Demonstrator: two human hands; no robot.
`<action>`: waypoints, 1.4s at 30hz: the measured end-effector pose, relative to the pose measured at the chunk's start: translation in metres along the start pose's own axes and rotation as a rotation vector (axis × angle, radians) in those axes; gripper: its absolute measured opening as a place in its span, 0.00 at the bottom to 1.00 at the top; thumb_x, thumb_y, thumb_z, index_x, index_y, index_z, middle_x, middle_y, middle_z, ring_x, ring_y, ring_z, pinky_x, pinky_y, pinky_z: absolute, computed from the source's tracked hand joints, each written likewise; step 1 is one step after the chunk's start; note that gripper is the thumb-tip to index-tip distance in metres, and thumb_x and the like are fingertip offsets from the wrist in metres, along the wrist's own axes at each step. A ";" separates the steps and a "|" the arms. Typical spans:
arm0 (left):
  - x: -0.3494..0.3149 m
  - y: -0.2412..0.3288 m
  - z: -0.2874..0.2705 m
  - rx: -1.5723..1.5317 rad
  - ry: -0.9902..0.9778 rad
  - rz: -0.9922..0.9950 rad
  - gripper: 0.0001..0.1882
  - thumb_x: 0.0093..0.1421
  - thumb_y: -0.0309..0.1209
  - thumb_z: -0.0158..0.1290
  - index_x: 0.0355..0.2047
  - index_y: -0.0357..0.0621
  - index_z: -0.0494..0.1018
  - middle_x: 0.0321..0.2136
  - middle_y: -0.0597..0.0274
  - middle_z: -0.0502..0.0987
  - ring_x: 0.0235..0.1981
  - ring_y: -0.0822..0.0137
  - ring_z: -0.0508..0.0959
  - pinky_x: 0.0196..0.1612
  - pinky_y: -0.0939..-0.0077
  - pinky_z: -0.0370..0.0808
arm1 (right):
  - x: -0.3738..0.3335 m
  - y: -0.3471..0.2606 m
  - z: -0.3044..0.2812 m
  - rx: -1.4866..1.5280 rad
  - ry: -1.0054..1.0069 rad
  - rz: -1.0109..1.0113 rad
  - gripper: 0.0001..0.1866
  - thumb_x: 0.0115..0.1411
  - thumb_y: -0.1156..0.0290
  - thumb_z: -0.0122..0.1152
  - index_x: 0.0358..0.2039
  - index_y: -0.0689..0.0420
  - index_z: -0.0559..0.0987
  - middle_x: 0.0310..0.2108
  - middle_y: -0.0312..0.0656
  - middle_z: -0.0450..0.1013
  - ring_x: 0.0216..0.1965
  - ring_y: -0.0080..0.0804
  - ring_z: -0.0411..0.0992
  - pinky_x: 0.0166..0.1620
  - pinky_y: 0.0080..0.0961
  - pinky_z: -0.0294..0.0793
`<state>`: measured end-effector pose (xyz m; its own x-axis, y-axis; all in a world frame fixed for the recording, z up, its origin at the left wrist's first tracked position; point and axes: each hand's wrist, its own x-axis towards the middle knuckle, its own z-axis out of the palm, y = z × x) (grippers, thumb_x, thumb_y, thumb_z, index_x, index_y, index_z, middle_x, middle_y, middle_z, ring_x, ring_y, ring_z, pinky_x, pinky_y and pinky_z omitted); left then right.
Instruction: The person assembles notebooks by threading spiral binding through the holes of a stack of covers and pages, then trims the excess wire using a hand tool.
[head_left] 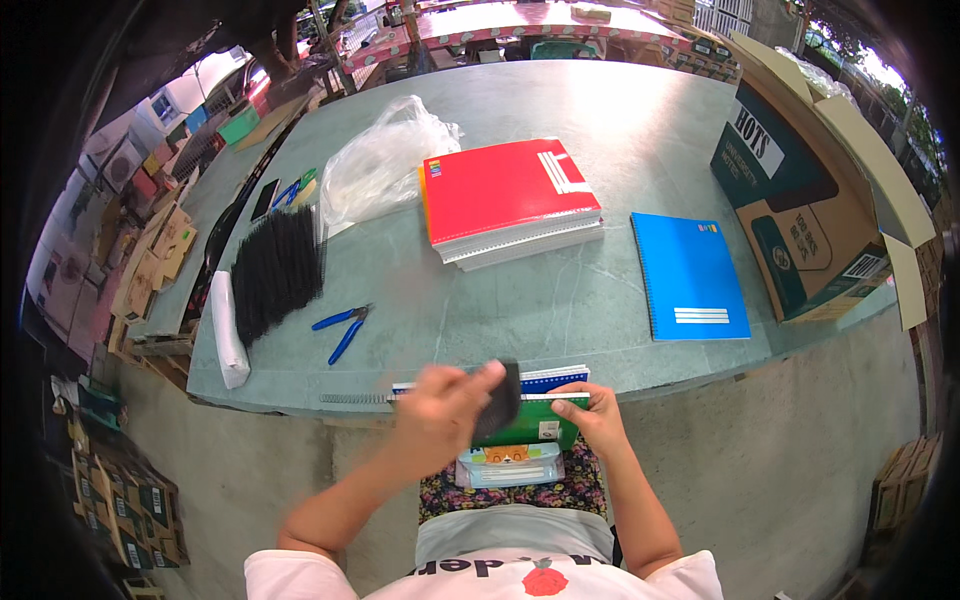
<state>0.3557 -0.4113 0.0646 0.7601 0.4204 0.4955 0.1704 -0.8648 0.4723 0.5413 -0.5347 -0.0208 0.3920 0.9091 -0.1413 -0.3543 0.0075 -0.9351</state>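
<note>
My left hand (440, 415), smeared by motion, grips a dark, curved black object (508, 392) whose kind I cannot make out. It is over the left part of a green notebook (530, 428) at the table's near edge. A thin spiral wire coil (352, 398) sticks out to the left along the notebook's top edge. My right hand (597, 415) pinches the green notebook's right end, thumb on the cover. Just behind it a dark blue notebook (560, 382) shows partly. On my lap lies a light blue pouch-like item (512, 468) with an orange cat picture.
Red notebooks (510, 190) are stacked mid-table, with a blue notebook (690, 275) and an open carton (800, 200) to the right. On the left are blue-handled pliers (347, 325), a bundle of black coils (280, 270), a white roll (228, 330) and a clear plastic bag (375, 165).
</note>
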 end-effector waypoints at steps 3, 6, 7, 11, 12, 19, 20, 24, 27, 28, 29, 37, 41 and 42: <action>-0.020 0.001 0.022 0.042 -0.126 0.029 0.20 0.50 0.22 0.55 0.45 0.51 0.75 0.25 0.57 0.74 0.24 0.64 0.74 0.25 0.71 0.73 | 0.001 0.004 -0.004 0.010 0.005 0.001 0.09 0.51 0.74 0.65 0.33 0.63 0.79 0.29 0.39 0.77 0.30 0.22 0.73 0.37 0.21 0.72; 0.006 0.007 0.012 -0.054 0.060 -0.121 0.21 0.49 0.23 0.55 0.45 0.53 0.75 0.24 0.59 0.74 0.24 0.64 0.74 0.25 0.71 0.73 | 0.000 0.010 -0.012 -0.066 -0.054 -0.030 0.09 0.55 0.71 0.61 0.35 0.62 0.79 0.30 0.37 0.76 0.31 0.20 0.71 0.36 0.19 0.71; 0.016 0.008 0.006 -0.094 0.168 -0.196 0.21 0.49 0.23 0.55 0.46 0.53 0.74 0.24 0.59 0.74 0.24 0.65 0.74 0.25 0.72 0.73 | -0.002 0.010 -0.013 -0.013 -0.039 -0.016 0.10 0.56 0.70 0.59 0.35 0.62 0.79 0.31 0.38 0.76 0.31 0.21 0.71 0.37 0.19 0.71; -0.025 0.000 0.031 0.067 -0.234 0.112 0.18 0.53 0.26 0.51 0.46 0.52 0.74 0.27 0.58 0.74 0.24 0.62 0.75 0.25 0.70 0.74 | 0.002 0.005 0.001 0.059 -0.043 -0.027 0.25 0.62 0.55 0.43 0.37 0.69 0.76 0.34 0.45 0.75 0.37 0.30 0.72 0.45 0.26 0.68; -0.010 0.005 0.024 0.036 -0.133 0.066 0.19 0.51 0.26 0.52 0.46 0.52 0.74 0.27 0.58 0.73 0.25 0.61 0.75 0.25 0.70 0.74 | -0.002 0.006 -0.005 0.092 -0.053 -0.037 0.27 0.63 0.53 0.40 0.37 0.68 0.76 0.35 0.45 0.75 0.37 0.30 0.72 0.45 0.25 0.68; -0.012 0.000 0.033 0.022 -0.218 0.087 0.24 0.51 0.24 0.55 0.50 0.55 0.71 0.27 0.57 0.73 0.27 0.62 0.75 0.27 0.71 0.75 | -0.002 0.008 0.000 0.230 0.019 0.011 0.23 0.63 0.59 0.41 0.39 0.67 0.75 0.37 0.44 0.74 0.39 0.30 0.70 0.45 0.25 0.65; -0.003 0.005 0.027 -0.033 -0.156 0.023 0.24 0.51 0.25 0.55 0.50 0.55 0.71 0.27 0.57 0.73 0.28 0.61 0.75 0.27 0.71 0.75 | -0.007 0.006 0.001 0.253 0.037 0.030 0.21 0.62 0.59 0.42 0.37 0.65 0.76 0.36 0.42 0.74 0.38 0.30 0.71 0.44 0.25 0.66; 0.015 0.018 0.036 -0.006 -0.251 0.002 0.20 0.52 0.29 0.54 0.47 0.55 0.73 0.25 0.59 0.72 0.27 0.61 0.75 0.28 0.68 0.75 | -0.003 0.039 -0.020 0.197 0.280 0.036 0.21 0.62 0.58 0.43 0.37 0.65 0.76 0.36 0.42 0.75 0.39 0.30 0.71 0.45 0.25 0.67; -0.002 0.008 0.039 -0.149 -0.452 0.110 0.15 0.51 0.28 0.55 0.41 0.50 0.76 0.30 0.56 0.76 0.27 0.59 0.75 0.31 0.69 0.74 | -0.001 -0.002 -0.005 0.234 -0.141 0.127 0.24 0.63 0.56 0.46 0.41 0.68 0.75 0.38 0.44 0.74 0.39 0.28 0.71 0.46 0.25 0.67; 0.008 -0.004 0.034 -0.299 -0.320 0.116 0.15 0.50 0.28 0.55 0.40 0.49 0.76 0.31 0.55 0.76 0.28 0.58 0.76 0.33 0.70 0.74 | 0.000 -0.005 -0.007 0.164 -0.148 0.079 0.23 0.62 0.57 0.48 0.41 0.68 0.76 0.38 0.44 0.75 0.39 0.26 0.71 0.45 0.24 0.68; 0.031 -0.021 0.021 -0.259 -0.221 0.048 0.14 0.50 0.26 0.54 0.39 0.46 0.76 0.32 0.57 0.77 0.29 0.63 0.76 0.35 0.75 0.73 | -0.001 -0.004 -0.010 0.098 -0.155 0.040 0.22 0.62 0.58 0.50 0.41 0.67 0.76 0.38 0.43 0.75 0.38 0.25 0.71 0.45 0.23 0.68; 0.037 -0.184 -0.028 0.662 -0.143 -0.382 0.18 0.53 0.38 0.55 0.44 0.48 0.74 0.28 0.50 0.75 0.36 0.53 0.75 0.43 0.65 0.71 | -0.003 -0.018 0.008 -0.104 -0.109 -0.122 0.09 0.54 0.78 0.58 0.37 0.63 0.79 0.37 0.41 0.77 0.41 0.25 0.72 0.48 0.23 0.69; 0.064 -0.069 -0.023 0.432 -0.414 0.069 0.09 0.49 0.35 0.57 0.32 0.47 0.78 0.27 0.57 0.77 0.34 0.55 0.74 0.40 0.61 0.69 | -0.009 -0.022 0.002 -0.004 -0.004 0.001 0.05 0.53 0.77 0.60 0.31 0.64 0.79 0.34 0.43 0.77 0.37 0.24 0.73 0.43 0.22 0.71; 0.056 -0.041 -0.022 0.497 -0.648 0.151 0.07 0.50 0.34 0.57 0.29 0.48 0.78 0.27 0.58 0.77 0.34 0.56 0.74 0.39 0.62 0.69 | -0.008 -0.019 0.000 -0.120 0.034 0.049 0.06 0.53 0.76 0.61 0.31 0.64 0.79 0.32 0.42 0.77 0.35 0.23 0.73 0.41 0.22 0.72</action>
<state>0.3772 -0.3465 0.0890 0.9817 0.1801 -0.0621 0.1793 -0.9836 -0.0184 0.5447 -0.5421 -0.0020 0.4062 0.8923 -0.1969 -0.2706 -0.0883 -0.9586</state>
